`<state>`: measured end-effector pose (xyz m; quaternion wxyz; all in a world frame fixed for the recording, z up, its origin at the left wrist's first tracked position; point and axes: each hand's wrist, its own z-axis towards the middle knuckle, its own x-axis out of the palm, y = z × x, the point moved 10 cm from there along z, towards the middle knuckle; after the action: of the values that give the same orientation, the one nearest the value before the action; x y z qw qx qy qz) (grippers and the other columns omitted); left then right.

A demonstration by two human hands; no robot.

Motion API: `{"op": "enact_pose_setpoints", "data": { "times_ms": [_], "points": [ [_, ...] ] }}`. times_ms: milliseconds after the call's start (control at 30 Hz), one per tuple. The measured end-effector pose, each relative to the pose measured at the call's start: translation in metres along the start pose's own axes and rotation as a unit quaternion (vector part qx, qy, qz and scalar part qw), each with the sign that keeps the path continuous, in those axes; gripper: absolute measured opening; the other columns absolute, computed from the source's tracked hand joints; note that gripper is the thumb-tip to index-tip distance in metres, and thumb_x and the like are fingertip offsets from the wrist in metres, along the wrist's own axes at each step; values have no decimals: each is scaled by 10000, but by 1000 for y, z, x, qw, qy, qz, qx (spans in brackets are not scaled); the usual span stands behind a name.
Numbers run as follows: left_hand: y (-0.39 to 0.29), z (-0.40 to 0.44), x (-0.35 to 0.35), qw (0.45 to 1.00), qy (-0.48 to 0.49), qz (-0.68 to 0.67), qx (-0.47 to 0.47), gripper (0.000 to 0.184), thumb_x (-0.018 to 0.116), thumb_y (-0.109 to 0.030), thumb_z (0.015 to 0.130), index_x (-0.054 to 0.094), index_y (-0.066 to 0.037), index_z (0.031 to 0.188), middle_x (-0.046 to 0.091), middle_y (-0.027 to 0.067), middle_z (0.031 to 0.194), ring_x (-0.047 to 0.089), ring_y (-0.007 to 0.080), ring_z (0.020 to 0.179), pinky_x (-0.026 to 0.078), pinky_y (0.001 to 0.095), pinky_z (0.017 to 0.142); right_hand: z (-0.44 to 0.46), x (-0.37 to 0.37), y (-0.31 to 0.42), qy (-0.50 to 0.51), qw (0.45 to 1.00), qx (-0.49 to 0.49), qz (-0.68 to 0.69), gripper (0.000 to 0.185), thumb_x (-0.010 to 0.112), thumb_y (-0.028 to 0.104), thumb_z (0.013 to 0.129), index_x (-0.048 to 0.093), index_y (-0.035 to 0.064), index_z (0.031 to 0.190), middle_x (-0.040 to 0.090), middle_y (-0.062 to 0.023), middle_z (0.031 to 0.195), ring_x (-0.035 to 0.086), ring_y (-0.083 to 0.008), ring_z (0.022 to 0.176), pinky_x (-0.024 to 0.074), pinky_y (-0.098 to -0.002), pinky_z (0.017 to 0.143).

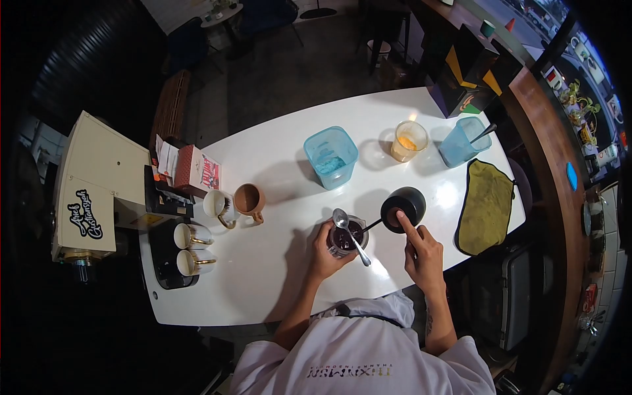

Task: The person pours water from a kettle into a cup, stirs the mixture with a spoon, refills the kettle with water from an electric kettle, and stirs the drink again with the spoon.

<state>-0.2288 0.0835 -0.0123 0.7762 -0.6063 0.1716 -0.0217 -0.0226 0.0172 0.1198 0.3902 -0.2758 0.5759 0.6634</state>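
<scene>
Head view, risks taken left to right: the left hand (326, 253) is wrapped around a glass (340, 243) at the near middle of the white table (263, 289); if that hold loosened, the glass could slide or tip. A metal spoon (353, 239) lies across the rim, its handle jutting out on the near right, so a nudge could drop it onto the table or into the dark contents (356, 230). Just to the right, the right hand (424, 253) is closed on a black kettle (403, 197), forefinger on its top, spout (373, 224) reaching the glass's right edge. A sudden tilt could splash liquid off the spoon; a drifting spout could knock it.

Hard to make out, again from the left: whether the two white cups (186, 236) on the black tray (172, 280) stand upright, given the lens's bend; how full the glass is, since spoon and fingers cover part of it; whether anything leaves the spout; the kettle's handle, hidden by the right hand; and whatever lies beneath the green cloth (487, 209) at far right.
</scene>
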Motion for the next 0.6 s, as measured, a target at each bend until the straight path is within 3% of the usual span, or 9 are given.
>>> {"op": "enact_pose_setpoints", "data": {
  "times_ms": [233, 300, 400, 600],
  "points": [
    [-8, 1, -1, 1000, 6, 17, -6, 859, 958, -193, 635, 510, 3, 1342, 635, 156, 1212, 654, 276, 1114, 526, 387, 981, 0, -1, -1, -6, 1000, -1, 12, 920, 628, -132, 739, 456, 288, 1540, 571, -131, 807, 587, -304, 628, 489, -430, 562],
    [-5, 0, -1, 1000, 6, 14, -5, 860, 958, -191, 636, 510, 3, 1344, 635, 155, 1213, 654, 274, 1114, 525, 386, 983, 1, -7, 3, -38, 999, -14, 17, 891, 598, -161, 735, 505, 254, 1518, 495, -101, 708, 515, -252, 573, 454, -391, 569],
    [-5, 1, 0, 1000, 4, -3, -6, 866, 957, -186, 636, 505, 3, 1350, 633, 155, 1212, 653, 275, 1116, 524, 387, 989, -1, 1, -2, -5, 1000, -3, 0, 911, 624, -131, 744, 461, 287, 1537, 557, -127, 790, 577, -302, 618, 479, -430, 551],
    [-8, 1, -1, 1000, 8, 18, -3, 865, 956, -182, 641, 502, 11, 1351, 619, 158, 1231, 645, 279, 1132, 528, 396, 988, 0, -2, 1, -13, 1000, -8, 8, 914, 623, -132, 743, 460, 291, 1538, 547, -124, 780, 569, -301, 609, 474, -431, 544]
  ]
}}
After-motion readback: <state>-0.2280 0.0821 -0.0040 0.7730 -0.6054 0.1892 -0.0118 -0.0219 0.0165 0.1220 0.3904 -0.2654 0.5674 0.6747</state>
